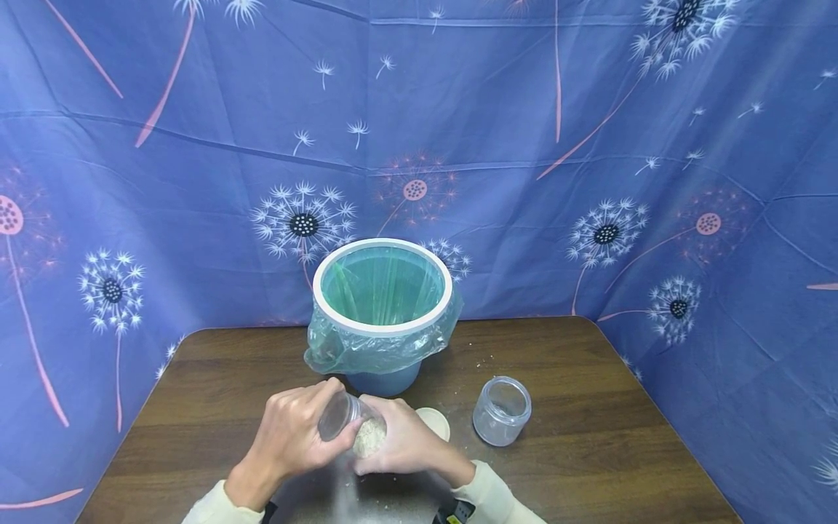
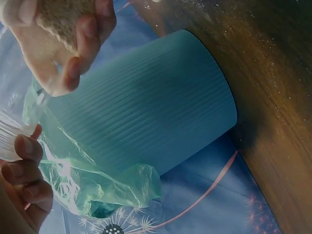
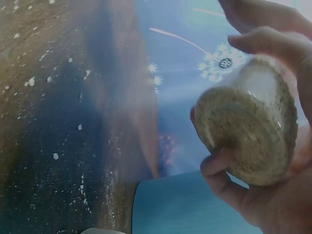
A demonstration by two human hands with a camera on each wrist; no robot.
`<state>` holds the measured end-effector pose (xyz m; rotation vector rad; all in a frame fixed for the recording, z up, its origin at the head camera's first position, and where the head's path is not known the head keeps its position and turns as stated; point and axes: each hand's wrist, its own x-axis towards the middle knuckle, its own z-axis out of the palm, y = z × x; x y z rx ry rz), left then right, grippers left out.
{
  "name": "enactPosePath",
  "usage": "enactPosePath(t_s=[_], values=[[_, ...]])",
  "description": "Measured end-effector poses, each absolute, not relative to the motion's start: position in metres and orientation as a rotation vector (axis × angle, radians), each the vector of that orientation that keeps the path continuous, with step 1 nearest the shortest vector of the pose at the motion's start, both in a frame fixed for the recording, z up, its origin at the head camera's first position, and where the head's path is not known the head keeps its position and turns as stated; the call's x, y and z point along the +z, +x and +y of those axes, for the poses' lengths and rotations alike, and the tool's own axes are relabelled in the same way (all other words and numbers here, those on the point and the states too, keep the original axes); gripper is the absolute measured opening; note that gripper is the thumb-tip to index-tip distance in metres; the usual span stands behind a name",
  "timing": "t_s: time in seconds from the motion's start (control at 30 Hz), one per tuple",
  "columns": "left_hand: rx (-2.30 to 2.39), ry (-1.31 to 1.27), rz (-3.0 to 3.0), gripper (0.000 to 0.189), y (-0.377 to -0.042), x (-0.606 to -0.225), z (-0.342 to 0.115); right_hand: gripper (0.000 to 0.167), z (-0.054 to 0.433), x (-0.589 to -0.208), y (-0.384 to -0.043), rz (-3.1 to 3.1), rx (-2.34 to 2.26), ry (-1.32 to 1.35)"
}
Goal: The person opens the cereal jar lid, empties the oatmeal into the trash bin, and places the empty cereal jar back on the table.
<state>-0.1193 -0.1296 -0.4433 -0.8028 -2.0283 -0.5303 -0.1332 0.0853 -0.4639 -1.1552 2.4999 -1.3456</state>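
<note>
Your left hand (image 1: 284, 434) gripped a clear, round, plastic-looking jar (image 1: 334, 417) with a threaded neck, while your right hand (image 1: 402, 440) grasped a clear, round jar (image 3: 246, 129) packed with beige, grainy crumbs (image 1: 369, 437); both were tilted, close together, over the brown wood-grain table (image 1: 563, 473), in front of the blue-green ribbed bin (image 2: 151, 102); the step in hand looked like a transfer between jars, its direction unclear; the next move seemed to call for aligned mouths and a steady tilt.
</note>
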Motion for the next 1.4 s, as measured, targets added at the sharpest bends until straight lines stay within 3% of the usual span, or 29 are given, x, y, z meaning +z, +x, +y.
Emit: enactPosePath(t_s=[0.33,0.67,1.13,1.4], values=[[-0.497,-0.638,-2.110,0.053,-0.116,-0.444,-0.126,0.047,0.078,-0.470,-0.129,2.861,-1.256,-1.079],[-0.511,-0.556,-2.152,0.043,-0.114,-0.441,-0.124,0.050,0.076,-0.470,-0.127,3.045,-1.185,-1.060],[-0.551,-0.683,-2.144,0.046,-0.116,-0.443,-0.130,0.048,0.084,-0.465,-0.134,2.636,-1.406,-1.068],[-0.569,-0.817,-2.099,0.052,-0.118,-0.442,-0.134,0.064,0.089,-0.463,-0.139,2.401,-1.415,-1.153]])
